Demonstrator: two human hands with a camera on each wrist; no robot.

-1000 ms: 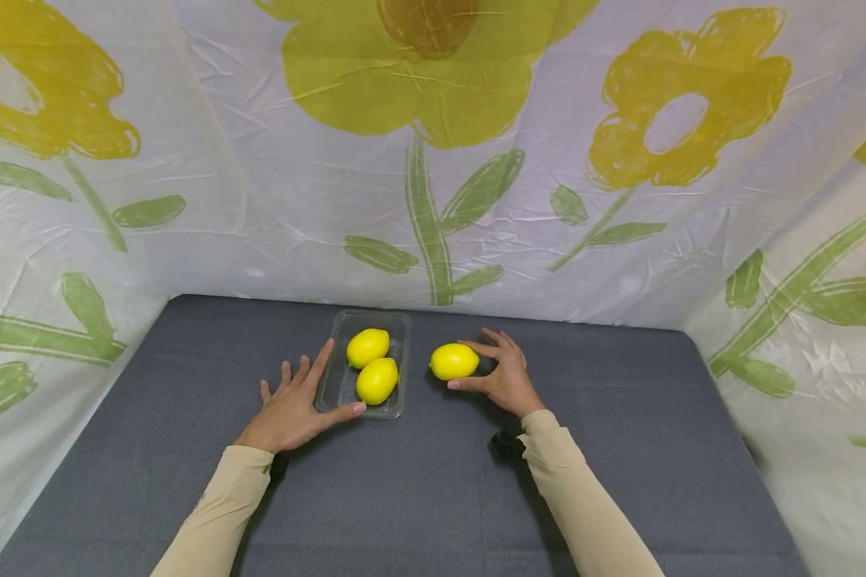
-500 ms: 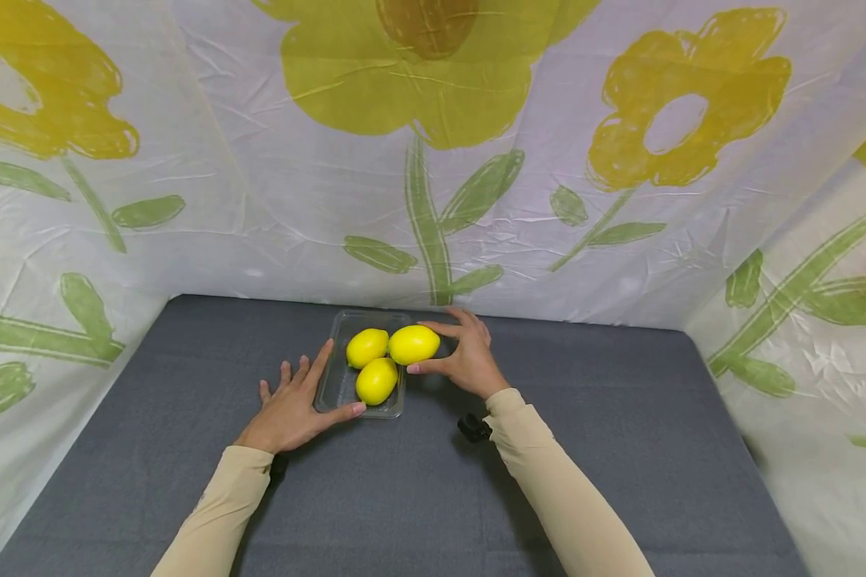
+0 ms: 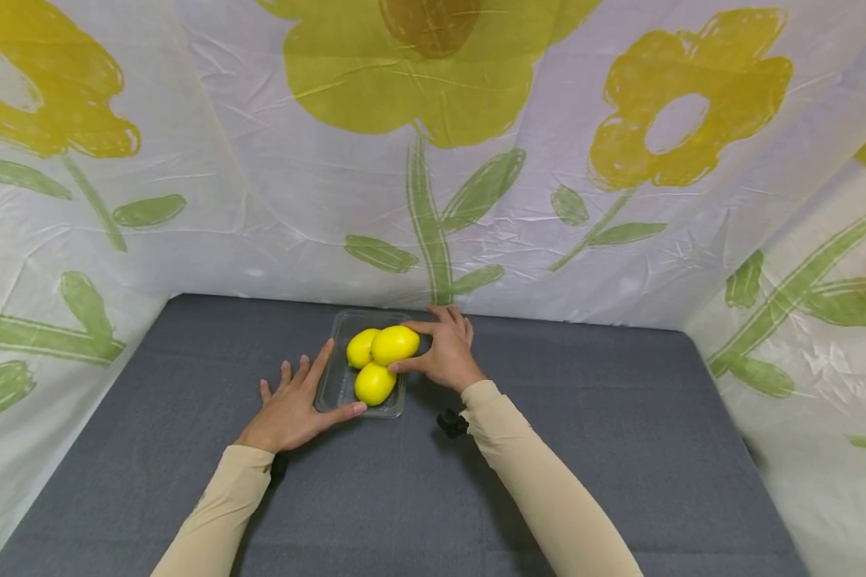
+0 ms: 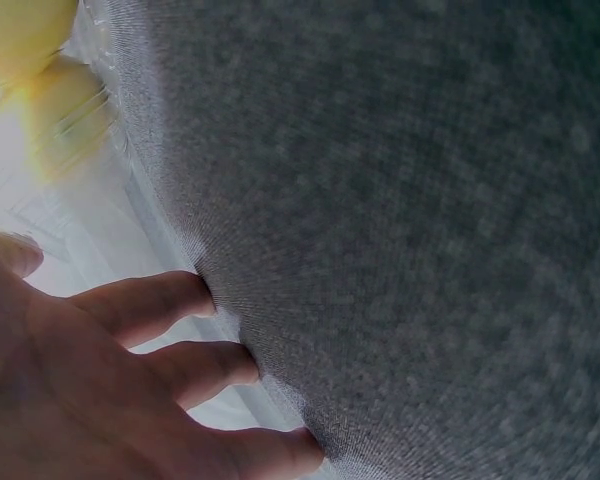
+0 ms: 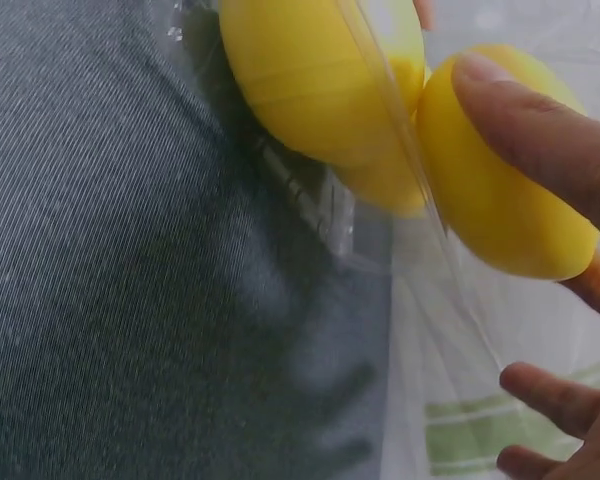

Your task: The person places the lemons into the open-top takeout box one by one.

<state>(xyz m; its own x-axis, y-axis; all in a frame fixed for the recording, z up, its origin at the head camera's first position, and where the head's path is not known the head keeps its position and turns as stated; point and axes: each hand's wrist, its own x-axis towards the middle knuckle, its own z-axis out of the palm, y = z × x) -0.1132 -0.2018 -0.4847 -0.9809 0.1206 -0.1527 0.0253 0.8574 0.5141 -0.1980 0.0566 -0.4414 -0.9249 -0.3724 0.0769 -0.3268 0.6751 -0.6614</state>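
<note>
A clear plastic tray (image 3: 337, 385) lies near the table's far edge with two lemons in it, a front lemon (image 3: 375, 385) and a back lemon (image 3: 358, 349). My right hand (image 3: 447, 350) pinches a third lemon (image 3: 395, 344) between thumb and fingers, over the tray's right side. That held lemon (image 5: 510, 180) overlaps the back one in the head view. At the tray's left and front, my left hand (image 3: 289, 413) lies with fingers spread, index finger and thumb along its rim. In the left wrist view, its fingers (image 4: 145, 305) reach down to the grey cloth.
Dark grey cloth covers the table (image 3: 375, 497). Behind and at both sides hangs a white curtain (image 3: 281, 184) with yellow flowers, close to the far edge. A small black device (image 3: 451, 423) sits under the right wrist.
My right hand has carried its lemon leftward from the cloth beside the tray to above the tray. The left hand and the tray have stayed in place.
</note>
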